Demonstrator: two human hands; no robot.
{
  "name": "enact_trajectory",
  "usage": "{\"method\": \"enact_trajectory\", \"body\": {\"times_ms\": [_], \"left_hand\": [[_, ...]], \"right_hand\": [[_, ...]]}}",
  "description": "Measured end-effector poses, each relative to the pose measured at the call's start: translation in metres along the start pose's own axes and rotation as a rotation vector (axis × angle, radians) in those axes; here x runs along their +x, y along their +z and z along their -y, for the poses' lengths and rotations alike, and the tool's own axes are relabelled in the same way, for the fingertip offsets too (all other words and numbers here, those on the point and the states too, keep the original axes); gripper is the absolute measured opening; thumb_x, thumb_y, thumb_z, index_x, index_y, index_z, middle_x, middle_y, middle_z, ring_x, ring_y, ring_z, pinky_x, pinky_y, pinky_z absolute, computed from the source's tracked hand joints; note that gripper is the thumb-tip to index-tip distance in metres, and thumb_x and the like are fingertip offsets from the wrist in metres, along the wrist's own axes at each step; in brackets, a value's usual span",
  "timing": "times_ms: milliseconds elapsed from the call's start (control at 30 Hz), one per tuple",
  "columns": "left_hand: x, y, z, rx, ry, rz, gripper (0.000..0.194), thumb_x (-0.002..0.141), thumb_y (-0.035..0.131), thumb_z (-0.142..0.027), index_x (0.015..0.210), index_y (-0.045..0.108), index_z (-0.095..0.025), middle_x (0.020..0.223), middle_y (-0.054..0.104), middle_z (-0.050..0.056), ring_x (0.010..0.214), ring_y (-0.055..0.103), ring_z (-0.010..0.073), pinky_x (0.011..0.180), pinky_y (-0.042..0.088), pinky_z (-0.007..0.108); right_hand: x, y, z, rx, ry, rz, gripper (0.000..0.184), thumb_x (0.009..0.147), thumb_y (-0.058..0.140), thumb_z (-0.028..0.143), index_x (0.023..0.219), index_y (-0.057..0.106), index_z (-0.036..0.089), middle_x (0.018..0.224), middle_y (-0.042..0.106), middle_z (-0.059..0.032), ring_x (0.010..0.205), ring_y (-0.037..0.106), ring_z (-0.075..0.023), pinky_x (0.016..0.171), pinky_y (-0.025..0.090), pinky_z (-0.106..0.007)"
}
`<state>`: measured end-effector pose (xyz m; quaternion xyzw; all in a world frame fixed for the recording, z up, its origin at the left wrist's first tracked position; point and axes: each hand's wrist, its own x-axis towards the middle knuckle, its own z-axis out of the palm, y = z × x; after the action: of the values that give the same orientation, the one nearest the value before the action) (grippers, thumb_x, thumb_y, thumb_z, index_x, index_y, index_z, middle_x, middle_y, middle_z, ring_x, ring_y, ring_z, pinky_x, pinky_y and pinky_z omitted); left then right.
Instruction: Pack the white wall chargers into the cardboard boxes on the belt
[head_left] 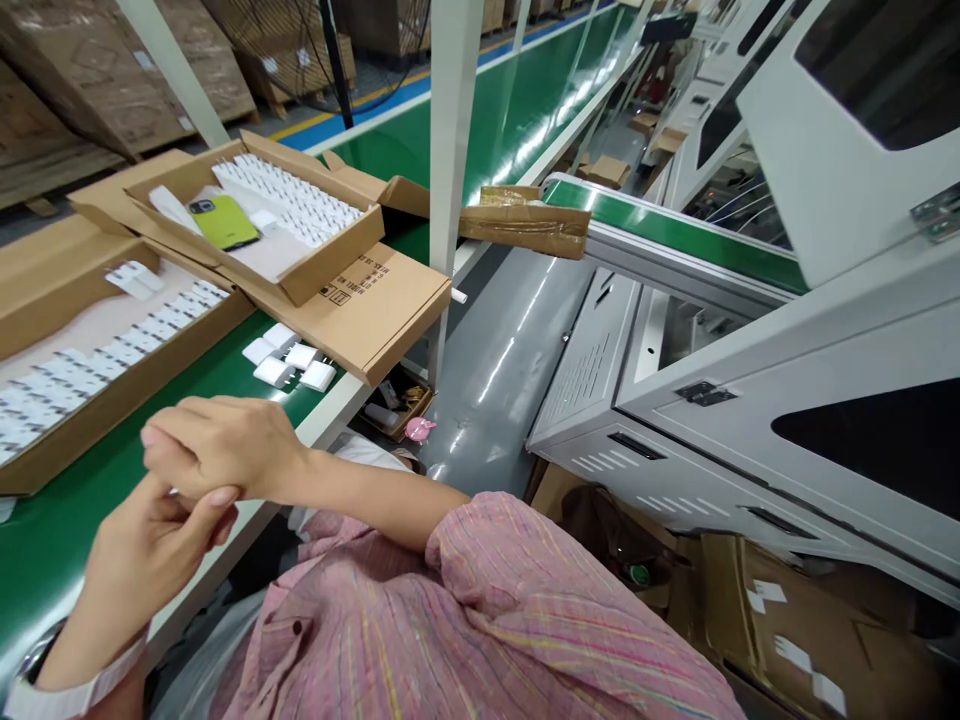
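Note:
My right hand [217,450] reaches across from the right in a pink striped sleeve, its fingers curled closed. My left hand [146,555] comes up from below with a white band on the wrist. Its fingers are bent and pressed against the underside of the right hand. What lies between the two hands is hidden. Both hover over the near edge of the green conveyor belt [67,530]. Several loose white chargers [289,362] lie on the belt just beyond the hands. On the left, a flat cardboard box [112,400] holds rows of white chargers.
A second open box [330,260] behind holds more white chargers and a green phone [223,221]. A white post [450,150] rises from the belt's edge. White machine cabinets [750,400] stand to the right across a grey floor aisle [502,360]. Cardboard boxes lie under them.

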<state>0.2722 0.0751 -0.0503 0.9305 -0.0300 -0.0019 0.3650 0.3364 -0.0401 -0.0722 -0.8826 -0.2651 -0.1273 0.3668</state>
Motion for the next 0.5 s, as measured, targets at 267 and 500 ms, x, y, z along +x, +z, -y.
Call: {"method": "enact_trajectory", "body": {"times_ms": [267, 500], "left_hand": [[-0.007, 0.007, 0.003, 0.043, 0.124, -0.147, 0.028, 0.088, 0.051, -0.042, 0.068, 0.058, -0.024, 0.059, 0.063, -0.002, 0.052, 0.061, 0.0152, 0.055, 0.048, 0.025], [-0.001, 0.027, 0.014, -0.19, 0.002, -0.284, 0.008, 0.081, 0.054, -0.031, 0.08, 0.058, -0.023, 0.095, 0.074, 0.006, 0.089, 0.072, 0.0239, 0.084, 0.06, 0.038]], "right_hand": [[-0.002, -0.008, -0.016, 0.028, 0.043, -0.012, 0.024, 0.104, 0.051, 0.027, 0.118, 0.069, 0.021, 0.111, 0.078, 0.0036, 0.104, 0.071, -0.012, 0.074, 0.051, -0.02], [-0.061, 0.017, -0.063, 0.095, -0.117, -0.03, 0.04, 0.092, 0.046, 0.005, 0.119, 0.072, 0.018, 0.109, 0.078, -0.005, 0.101, 0.072, -0.0136, 0.088, 0.055, -0.023]]}}
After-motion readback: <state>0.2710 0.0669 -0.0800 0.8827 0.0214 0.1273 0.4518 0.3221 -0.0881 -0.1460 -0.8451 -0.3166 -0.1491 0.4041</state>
